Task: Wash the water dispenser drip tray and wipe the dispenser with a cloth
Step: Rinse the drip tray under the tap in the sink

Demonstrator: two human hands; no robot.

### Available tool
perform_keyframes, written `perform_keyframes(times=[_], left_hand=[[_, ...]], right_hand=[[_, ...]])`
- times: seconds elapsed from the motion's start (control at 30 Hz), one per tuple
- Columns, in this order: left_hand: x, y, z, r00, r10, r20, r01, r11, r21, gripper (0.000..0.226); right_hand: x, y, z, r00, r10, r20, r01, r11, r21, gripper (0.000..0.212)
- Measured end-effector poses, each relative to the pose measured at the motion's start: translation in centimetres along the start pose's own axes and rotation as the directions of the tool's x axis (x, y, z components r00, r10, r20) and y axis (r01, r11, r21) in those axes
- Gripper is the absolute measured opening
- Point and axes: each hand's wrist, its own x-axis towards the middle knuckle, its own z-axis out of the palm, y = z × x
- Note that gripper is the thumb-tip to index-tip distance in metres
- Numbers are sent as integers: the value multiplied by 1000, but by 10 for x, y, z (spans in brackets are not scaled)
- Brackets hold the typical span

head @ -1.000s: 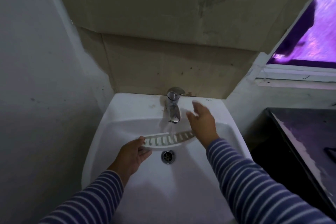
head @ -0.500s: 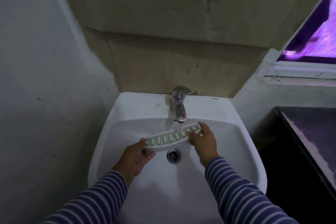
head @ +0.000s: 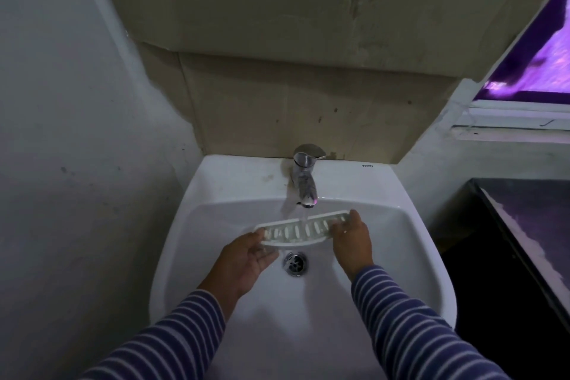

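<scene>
Two hands [head: 243, 259] [head: 351, 241], one drip tray [head: 296, 230], one tap [head: 303, 179], one basin [head: 401, 225], one drain [head: 295, 262].

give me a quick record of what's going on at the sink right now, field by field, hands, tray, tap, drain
left hand: grips the left end of the drip tray
right hand: grips the right end of the drip tray
drip tray: white, slotted, held over the basin under the spout
tap: chrome, running, stream lands on the tray
drain: open metal grate, below the tray
sink: white, wall-mounted
cloth: none in view
</scene>
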Motion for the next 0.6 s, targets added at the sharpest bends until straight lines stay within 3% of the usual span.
perform_keyframes(times=[0.07, 0.13, 0.2, 0.23, 0.3, 0.4, 0.43, 0.53, 0.6], left_hand=[[2, -1, -1, 999, 24, -23, -25, 1000, -14, 12], [3, -3, -2, 998, 44, -38, -45, 998, -33, 13], [3, -3, -1, 998, 50, -45, -52, 998, -44, 15], [3, -4, 0, 998, 45, -34, -46, 998, -44, 16], [2, -5, 2, 999, 36, -3, -36, 997, -64, 19], [4, -2, -2, 995, 65, -73, -70, 995, -67, 16], [5, 1, -5, 992, 80, -94, -84, 996, -40, 15], [7, 2, -11, 991, 87, -99, -88, 996, -3, 16], [6, -1, -9, 994, 79, -72, -79, 997, 5, 17]], right_hand=[[-8, -4, 10, 998, -55, 0, 55, 994, -90, 43], [-17, -8, 18, 988, -151, -32, 134, 940, -313, 49], [-28, -10, 29, 945, -302, 124, 310, 713, -629, 53], [-35, -11, 36, 902, -347, 256, 422, 588, -690, 54], [-44, -12, 48, 797, -426, 428, 603, 519, -606, 50], [-38, -16, 43, 672, -537, 510, 739, 532, -414, 37], [-33, -16, 37, 675, -547, 495, 737, 538, -410, 35], [-20, -16, 24, 778, -563, 280, 623, 634, -458, 23], [-24, -19, 29, 773, -584, 249, 613, 584, -532, 18]])
